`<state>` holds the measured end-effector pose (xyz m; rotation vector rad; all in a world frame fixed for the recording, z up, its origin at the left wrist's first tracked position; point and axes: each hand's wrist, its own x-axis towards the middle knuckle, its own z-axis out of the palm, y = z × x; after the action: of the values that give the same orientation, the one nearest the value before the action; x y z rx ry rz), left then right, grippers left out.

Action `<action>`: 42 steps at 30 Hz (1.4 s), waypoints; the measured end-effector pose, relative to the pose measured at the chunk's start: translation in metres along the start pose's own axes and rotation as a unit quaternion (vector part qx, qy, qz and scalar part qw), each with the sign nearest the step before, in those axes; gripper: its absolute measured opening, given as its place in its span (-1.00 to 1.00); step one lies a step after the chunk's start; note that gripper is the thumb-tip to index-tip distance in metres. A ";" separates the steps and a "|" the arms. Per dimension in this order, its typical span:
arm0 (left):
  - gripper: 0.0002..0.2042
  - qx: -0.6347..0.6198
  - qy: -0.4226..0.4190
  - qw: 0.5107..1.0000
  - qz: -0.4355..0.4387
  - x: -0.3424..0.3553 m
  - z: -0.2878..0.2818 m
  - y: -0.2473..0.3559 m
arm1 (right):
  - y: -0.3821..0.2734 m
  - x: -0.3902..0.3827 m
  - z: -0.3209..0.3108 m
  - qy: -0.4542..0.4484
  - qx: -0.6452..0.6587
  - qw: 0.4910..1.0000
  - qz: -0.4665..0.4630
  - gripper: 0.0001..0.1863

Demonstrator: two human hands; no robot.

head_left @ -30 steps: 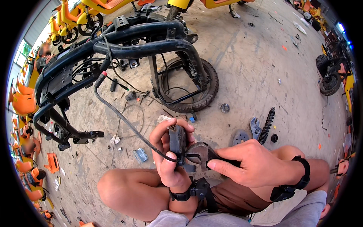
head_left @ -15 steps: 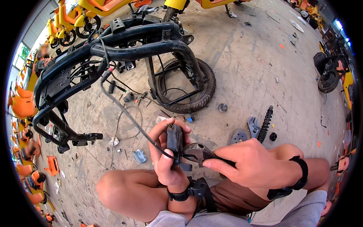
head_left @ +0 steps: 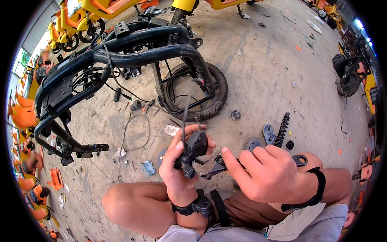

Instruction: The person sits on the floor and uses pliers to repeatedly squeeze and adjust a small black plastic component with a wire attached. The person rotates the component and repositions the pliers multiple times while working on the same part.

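Observation:
My left hand (head_left: 174, 171) is closed around a black brake caliper (head_left: 195, 147), raised above my crossed legs. A thin dark cable (head_left: 185, 125) rises from the caliper, its upper part smeared by motion. In my right hand (head_left: 264, 173) is an adjustable wrench (head_left: 214, 169); the fingers wrap its handle, and the holed handle end sticks out on the right. The wrench's jaw end lies close beside the caliper's lower right side; I cannot tell whether they touch. My right index finger points along the wrench toward its adjusting screw.
A black scooter frame (head_left: 141, 56) with a wheel (head_left: 219, 90) lies ahead to the left. On the concrete floor are a shock absorber (head_left: 283, 129), another adjustable wrench (head_left: 269, 134), a metal ring (head_left: 236, 115) and an orange plastic part (head_left: 55, 179). Yellow scooters (head_left: 105, 9) stand behind.
The caliper has turned in my left hand, and its cable has swung from the left to nearly upright. The wrench has turned in my right hand, now showing its handle end.

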<state>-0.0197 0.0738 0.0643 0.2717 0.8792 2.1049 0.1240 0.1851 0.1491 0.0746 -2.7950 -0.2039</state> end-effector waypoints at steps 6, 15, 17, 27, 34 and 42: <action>-0.41 0.009 0.028 0.978 0.205 -0.002 0.002 -0.001 | 0.004 -0.003 0.001 -0.063 0.356 0.909 0.206 -0.73; -0.38 0.073 -0.016 0.965 0.250 -0.005 -0.001 -0.007 | 0.013 0.013 0.000 -0.249 0.570 0.721 0.304 -0.56; -0.39 0.097 0.004 0.964 0.246 -0.006 0.004 -0.004 | 0.013 0.013 -0.001 -0.256 0.573 0.718 0.301 -0.57; -0.39 0.157 0.021 0.952 0.262 -0.007 0.005 -0.007 | 0.003 0.005 0.007 -0.172 0.547 0.770 0.279 -0.60; -0.39 0.181 0.014 0.938 0.295 -0.008 0.001 -0.011 | 0.004 0.005 0.006 -0.194 0.541 0.777 0.257 -0.63; -0.40 0.170 0.019 0.942 0.289 -0.006 0.002 -0.015 | -0.010 0.000 0.009 -0.071 0.415 0.883 0.206 -0.71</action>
<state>-0.0060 0.0767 0.0559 0.7487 1.3080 2.4805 0.1217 0.1760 0.1394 -0.3418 -2.7321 1.1281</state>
